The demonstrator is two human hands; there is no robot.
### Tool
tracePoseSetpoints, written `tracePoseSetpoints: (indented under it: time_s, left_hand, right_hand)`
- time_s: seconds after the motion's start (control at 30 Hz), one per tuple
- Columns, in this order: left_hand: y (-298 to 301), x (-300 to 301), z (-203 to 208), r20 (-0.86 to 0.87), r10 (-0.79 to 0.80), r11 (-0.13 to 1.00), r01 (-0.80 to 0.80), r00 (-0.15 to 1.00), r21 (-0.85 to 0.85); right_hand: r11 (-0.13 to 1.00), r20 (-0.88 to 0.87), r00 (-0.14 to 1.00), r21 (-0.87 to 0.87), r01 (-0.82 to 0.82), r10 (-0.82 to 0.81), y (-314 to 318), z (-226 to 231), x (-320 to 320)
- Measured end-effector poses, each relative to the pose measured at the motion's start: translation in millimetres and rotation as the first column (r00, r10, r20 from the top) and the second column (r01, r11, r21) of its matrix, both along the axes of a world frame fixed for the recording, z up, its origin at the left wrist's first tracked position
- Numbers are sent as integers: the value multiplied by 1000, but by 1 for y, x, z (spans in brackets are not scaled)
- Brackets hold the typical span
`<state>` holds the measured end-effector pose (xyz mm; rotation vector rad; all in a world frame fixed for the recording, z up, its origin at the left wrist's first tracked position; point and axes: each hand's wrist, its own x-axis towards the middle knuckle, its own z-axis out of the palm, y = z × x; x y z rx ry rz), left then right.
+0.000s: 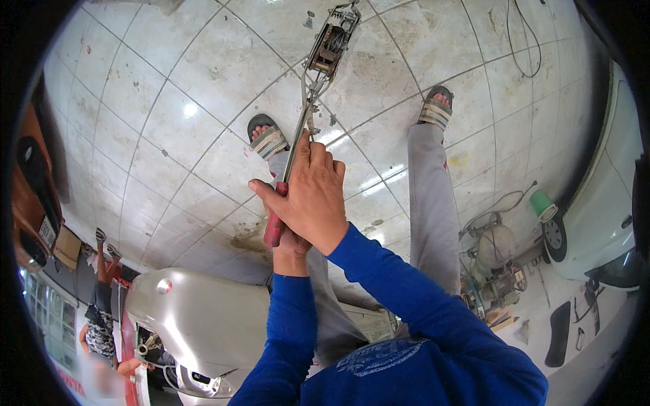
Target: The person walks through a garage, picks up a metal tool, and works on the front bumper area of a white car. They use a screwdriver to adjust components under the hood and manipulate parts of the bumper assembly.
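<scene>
A long metal lever tool (pixel 302 125) with a red grip (pixel 275 227) runs from my hands up to a ratchet-like metal mechanism (pixel 330 44) near the top of the view. My right hand (pixel 308 196) is closed over the lever just above the red grip. My left hand (pixel 291 245) sits under it, mostly hidden, wrapped around the grip's lower end. Both my arms wear blue sleeves. Below the tool are my grey trousers (pixel 430 196) and my sandalled feet (pixel 267 139) (pixel 437 108) on the tiled floor.
A silver car body part (pixel 203 318) lies at lower left. A white car (pixel 596 223) stands at the right edge, with a small machine (pixel 494 260) and a green cup (pixel 542 203) beside it. Another person (pixel 101 304) stands at far left. A thin cable (pixel 525 40) lies on the tiles.
</scene>
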<state>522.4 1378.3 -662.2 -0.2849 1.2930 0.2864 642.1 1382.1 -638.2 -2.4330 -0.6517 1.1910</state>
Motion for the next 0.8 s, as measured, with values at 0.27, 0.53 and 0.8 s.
tracePoseSetpoints:
  time_s: [0.27, 0.53, 0.8]
  left_hand:
    - [3, 12, 7, -22, 7, 1000, -7, 1000, -5]
    - [-5, -16, -7, -2, -162, 985, 162, 987, 66]
    - [-3, -18, -10, -144, -290, 930, 314, 946, 190]
  right_hand:
    - [996, -1, 997, 44, 72, -72, -18, -1, 7]
    - [981, -73, 985, 111, 161, -154, -39, -2, 14]
    - [967, -131, 971, 134, 218, -201, -21, 8, 14]
